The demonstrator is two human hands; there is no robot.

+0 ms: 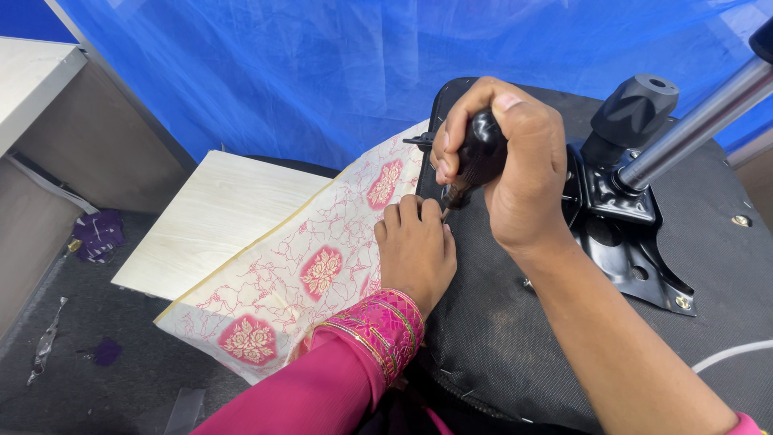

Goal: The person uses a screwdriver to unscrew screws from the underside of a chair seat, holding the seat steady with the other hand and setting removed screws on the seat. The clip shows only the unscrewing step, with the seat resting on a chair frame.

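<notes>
Chair base (564, 322): lying upturned, dark underside filling the right half.
Patterned cloth (298, 274): draping over its left edge.
Right hand (515, 169): fingers gripping the black-handled tool (479, 157) tightly.
Left hand (415, 250): fingers pressing flat beside the tool's tip.

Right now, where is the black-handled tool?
In the head view, the black-handled tool is right of centre, gripped in the right hand, its tip pointing down beside the left hand's fingertips at the patterned cloth's edge.
</notes>
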